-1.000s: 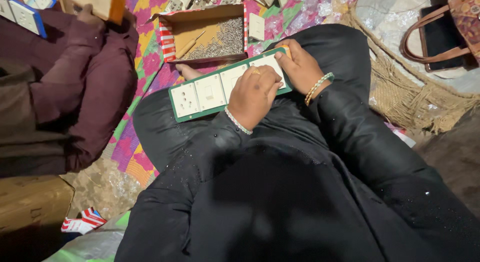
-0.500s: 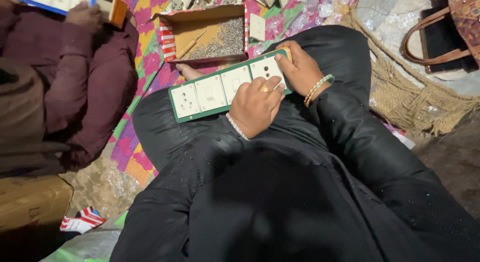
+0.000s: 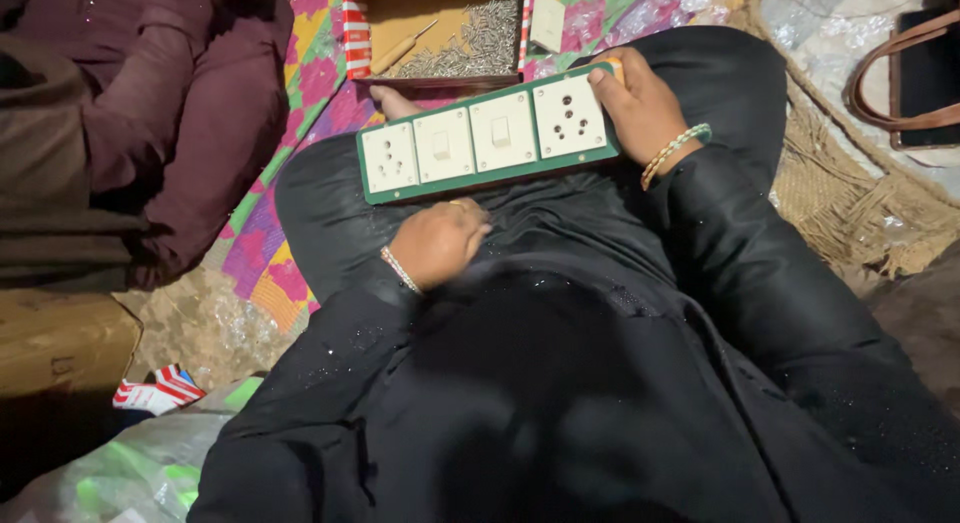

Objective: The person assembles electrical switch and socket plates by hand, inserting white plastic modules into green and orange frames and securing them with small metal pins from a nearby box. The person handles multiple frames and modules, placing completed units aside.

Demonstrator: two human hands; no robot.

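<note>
On the lap, right hand (image 3: 640,108) grips switchboard (image 3: 487,143); left hand (image 3: 437,243) seemingly closed.

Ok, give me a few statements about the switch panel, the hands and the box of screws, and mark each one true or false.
1. The right hand grips one end of the green switch panel. True.
2. The left hand lies flat on top of the panel. False: it is curled on the lap below the panel's near edge.
3. The panel carries two sockets and two switches. True.
4. The cardboard box beyond the panel is full of fabric. False: it holds small metal screws and a wooden-handled tool.
5. The right wrist wears a bead bracelet. True.
</note>
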